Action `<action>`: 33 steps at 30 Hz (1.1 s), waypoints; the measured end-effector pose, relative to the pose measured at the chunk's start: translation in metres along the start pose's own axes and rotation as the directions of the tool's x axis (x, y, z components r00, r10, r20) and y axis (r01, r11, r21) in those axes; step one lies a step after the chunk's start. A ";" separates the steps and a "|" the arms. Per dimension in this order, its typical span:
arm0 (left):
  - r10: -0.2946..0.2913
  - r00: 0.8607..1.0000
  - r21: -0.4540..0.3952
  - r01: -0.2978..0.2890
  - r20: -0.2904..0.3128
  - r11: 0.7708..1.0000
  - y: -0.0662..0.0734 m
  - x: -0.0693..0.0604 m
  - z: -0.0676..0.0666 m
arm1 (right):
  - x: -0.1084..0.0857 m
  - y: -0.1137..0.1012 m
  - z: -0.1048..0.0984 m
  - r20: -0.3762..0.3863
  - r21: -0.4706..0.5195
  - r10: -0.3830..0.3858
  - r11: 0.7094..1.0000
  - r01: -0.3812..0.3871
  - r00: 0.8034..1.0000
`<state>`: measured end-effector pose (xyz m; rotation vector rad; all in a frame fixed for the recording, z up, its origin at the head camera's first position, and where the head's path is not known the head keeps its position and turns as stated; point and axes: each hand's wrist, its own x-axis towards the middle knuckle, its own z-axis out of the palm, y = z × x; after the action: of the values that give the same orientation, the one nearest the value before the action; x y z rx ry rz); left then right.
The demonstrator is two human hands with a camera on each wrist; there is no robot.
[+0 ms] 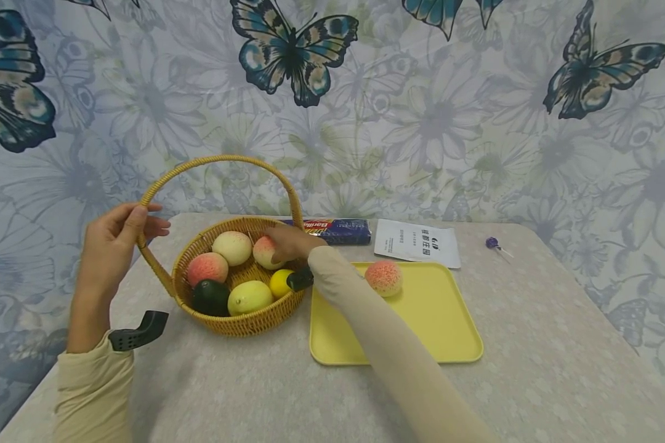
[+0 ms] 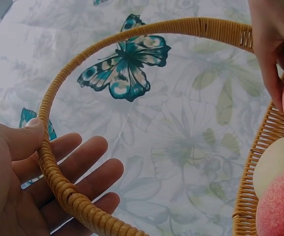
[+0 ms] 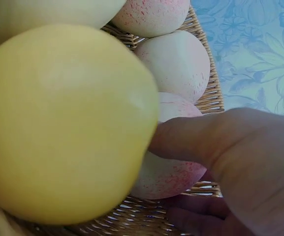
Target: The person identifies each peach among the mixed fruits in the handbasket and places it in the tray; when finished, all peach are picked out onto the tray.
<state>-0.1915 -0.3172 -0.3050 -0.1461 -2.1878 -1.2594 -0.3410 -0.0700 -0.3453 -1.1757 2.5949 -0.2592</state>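
A pale, pink-blushed round peach (image 1: 264,253) sits at the far right of the inside of the golden-brown woven wicker basket (image 1: 244,326), within the grasp of the right hand (image 1: 296,242). That hand is clamped on it: the right wrist view shows the thumb lying across the near side of the peach, with other fingers lower down on its far side. Left of the peach is a cream-coloured round peach (image 1: 233,248), then a pinkish-red peach (image 1: 207,269). Along the basket's near side lie a dark green oval fruit (image 1: 210,298), a pale yellow-green oval fruit (image 1: 249,298) and a bright yellow round fruit (image 1: 280,283).

The left hand (image 1: 113,240) is well apart from the peach, its thumb and fingers on either side of the tall wrapped wicker handle (image 1: 221,158).

Right of the basket, a yellow rectangular tray (image 1: 438,320) carries a speckled pink peach (image 1: 384,278). Behind them on the bench (image 1: 532,338) lie a dark blue pasta packet (image 1: 343,232) and a white printed pouch (image 1: 415,243); a purple lollipop (image 1: 492,243) lies farther right.
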 end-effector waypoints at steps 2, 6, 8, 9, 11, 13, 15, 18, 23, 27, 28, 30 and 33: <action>0.001 1.000 0.000 -0.001 0.001 1.000 0.000 0.000 0.000 | -0.002 0.001 0.000 -0.006 0.015 -0.018 1.000 0.018 1.000; -0.001 1.000 0.005 0.001 0.001 1.000 -0.001 -0.001 0.000 | -0.005 0.005 0.001 -0.015 0.062 -0.055 0.997 0.056 0.998; -0.004 1.000 0.008 0.004 -0.001 1.000 -0.001 -0.002 -0.001 | -0.006 0.005 0.001 -0.017 0.077 -0.065 0.995 0.066 0.998; -0.007 1.000 0.011 0.007 -0.002 1.000 0.000 -0.002 -0.001 | -0.006 0.005 0.001 -0.016 0.086 -0.068 0.994 0.069 0.998; -0.010 1.000 0.010 0.010 -0.002 1.000 -0.001 -0.003 -0.001 | -0.007 0.006 0.002 -0.015 0.105 -0.071 0.992 0.072 0.997; -0.013 1.000 0.009 0.013 -0.002 1.000 0.000 -0.004 0.000 | -0.007 0.008 0.003 -0.017 0.120 -0.075 0.990 0.076 0.997; -0.012 1.000 0.011 0.012 -0.003 1.000 0.000 -0.004 0.000 | -0.006 0.010 0.005 -0.020 0.129 -0.079 0.988 0.081 0.997; -0.011 1.000 0.013 0.011 -0.003 1.000 0.000 -0.004 0.001 | -0.006 0.012 0.006 -0.021 0.155 -0.089 0.984 0.091 0.996; -0.012 1.000 0.006 0.012 0.004 1.000 -0.003 0.000 0.001 | -0.005 0.014 0.004 -0.030 0.213 -0.096 0.972 0.100 0.995; -0.010 1.000 0.011 0.010 0.004 1.000 -0.005 0.003 0.000 | -0.004 0.016 0.003 -0.049 0.254 -0.098 0.961 0.107 0.994; -0.009 1.000 0.010 0.009 0.004 1.000 -0.005 0.004 0.000 | -0.004 0.017 0.003 -0.052 0.261 -0.100 0.959 0.110 0.994; -0.007 1.000 0.011 0.007 0.004 1.000 -0.006 0.005 0.000 | -0.004 0.018 0.003 -0.059 0.275 -0.101 0.955 0.113 0.993; -0.008 1.000 0.007 0.008 0.005 1.000 -0.007 0.007 0.000 | -0.005 0.021 0.002 -0.070 0.299 -0.101 0.947 0.117 0.992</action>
<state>-0.1997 -0.3226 -0.3059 -0.1385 -2.1992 -1.2565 -0.3517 -0.0526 -0.3522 -1.2130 2.4230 -0.6948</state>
